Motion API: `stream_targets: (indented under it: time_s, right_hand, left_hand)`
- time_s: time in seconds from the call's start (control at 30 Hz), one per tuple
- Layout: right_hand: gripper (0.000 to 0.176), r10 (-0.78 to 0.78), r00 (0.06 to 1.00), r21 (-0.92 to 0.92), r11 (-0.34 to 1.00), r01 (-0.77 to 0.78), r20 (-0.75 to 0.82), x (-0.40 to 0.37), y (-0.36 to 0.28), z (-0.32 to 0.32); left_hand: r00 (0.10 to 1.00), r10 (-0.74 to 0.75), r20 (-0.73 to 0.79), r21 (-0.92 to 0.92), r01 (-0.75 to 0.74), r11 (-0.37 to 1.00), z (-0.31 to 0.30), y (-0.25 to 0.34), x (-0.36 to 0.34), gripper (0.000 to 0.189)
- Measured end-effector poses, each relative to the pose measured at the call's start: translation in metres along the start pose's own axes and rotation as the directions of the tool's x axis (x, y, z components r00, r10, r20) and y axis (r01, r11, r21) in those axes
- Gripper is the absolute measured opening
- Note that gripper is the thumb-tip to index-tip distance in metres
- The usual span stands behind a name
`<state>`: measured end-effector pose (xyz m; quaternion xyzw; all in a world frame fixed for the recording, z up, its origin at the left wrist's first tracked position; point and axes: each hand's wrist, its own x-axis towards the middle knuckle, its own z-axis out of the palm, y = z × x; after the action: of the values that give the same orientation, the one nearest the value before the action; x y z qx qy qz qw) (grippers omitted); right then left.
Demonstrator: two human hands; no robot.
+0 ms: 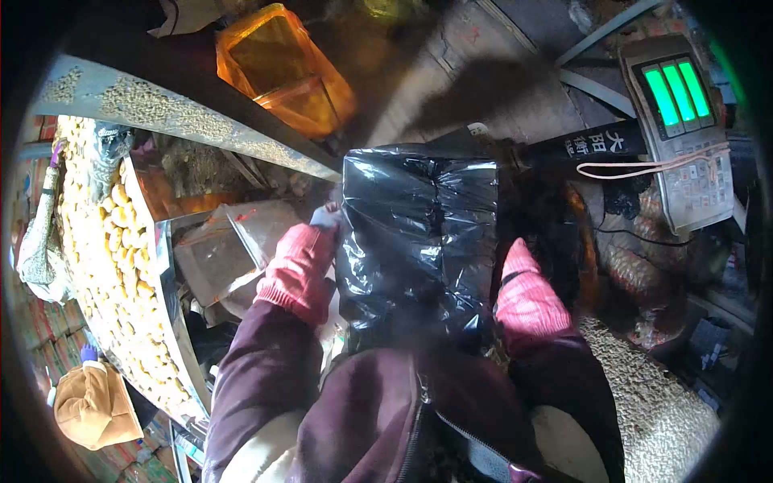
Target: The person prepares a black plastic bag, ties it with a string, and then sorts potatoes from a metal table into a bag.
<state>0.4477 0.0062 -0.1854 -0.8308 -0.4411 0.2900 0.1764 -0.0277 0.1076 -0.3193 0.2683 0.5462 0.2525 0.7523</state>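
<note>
Head view: our left hand (326, 216) meets the black bag (419, 241), our right hand (520, 262) apparently beside it; opening and grip, we can't tell; uneven tugging could tear it.

Black bag (419, 241) — left hand (326, 217) at its edge.

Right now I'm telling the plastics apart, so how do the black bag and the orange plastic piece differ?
The black bag looks opaque; the orange plastic piece is see-through. The black bag sits roughly straight, the left hand at its edge, while the orange plastic piece slants, away from that hand. Both catch the light.
</note>
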Motion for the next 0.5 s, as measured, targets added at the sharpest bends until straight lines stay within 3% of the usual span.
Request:
stream_targets:
  time_s: [0.03, 0.13, 0.2, 0.27, 0.3, 0.4, 0.43, 0.47, 0.5]
  right_hand:
    - [0.014, 0.021, 0.999, 0.022, 1.0, -0.022, 0.034, -0.026, 0.017, -0.003]
    - [0.014, 0.12, 0.984, 0.061, 0.99, -0.129, 0.13, -0.085, 0.043, -0.021]
    - [0.013, 0.201, 0.96, 0.067, 0.974, -0.218, 0.195, -0.117, 0.064, -0.031]
    - [0.013, 0.268, 0.93, 0.065, 0.954, -0.292, 0.25, -0.13, 0.074, -0.036]
    - [0.012, 0.297, 0.915, 0.063, 0.944, -0.325, 0.274, -0.137, 0.075, -0.037]
    - [0.012, 0.349, 0.871, 0.009, 0.927, -0.374, 0.345, -0.152, 0.074, -0.034]
    - [0.011, 0.355, 0.861, -0.005, 0.925, -0.379, 0.364, -0.159, 0.072, -0.033]
    - [0.011, 0.358, 0.849, -0.029, 0.926, -0.377, 0.389, -0.161, 0.07, -0.03]
    - [0.011, 0.366, 0.832, -0.05, 0.923, -0.381, 0.416, -0.169, 0.068, -0.027]
  left_hand:
    - [0.984, 0.095, 0.153, -0.075, -0.085, 0.994, -0.023, -0.024, 0.001, 0.025]
    - [0.978, -0.021, 0.206, -0.248, 0.073, 0.966, 0.016, 0.013, -0.062, 0.014]
    - [0.997, -0.012, 0.08, 0.088, 0.005, 0.996, 0.052, 0.05, -0.107, 0.012]
    - [0.996, -0.024, -0.09, 0.359, 0.055, 0.932, 0.06, 0.046, -0.118, 0.022]
    - [0.983, -0.186, -0.002, 0.243, 0.181, 0.953, 0.098, 0.108, -0.169, 0.024]
    - [0.986, -0.047, -0.158, 0.344, 0.099, 0.934, 0.037, -0.006, -0.1, 0.019]
    - [0.987, 0.009, -0.158, 0.342, 0.047, 0.938, 0.036, -0.012, -0.102, 0.018]
    - [0.959, -0.087, -0.269, 0.21, 0.146, 0.967, 0.035, -0.021, -0.107, 0.017]
    - [0.988, 0.103, -0.111, 0.596, -0.017, 0.803, 0.038, 0.004, -0.133, 0.02]
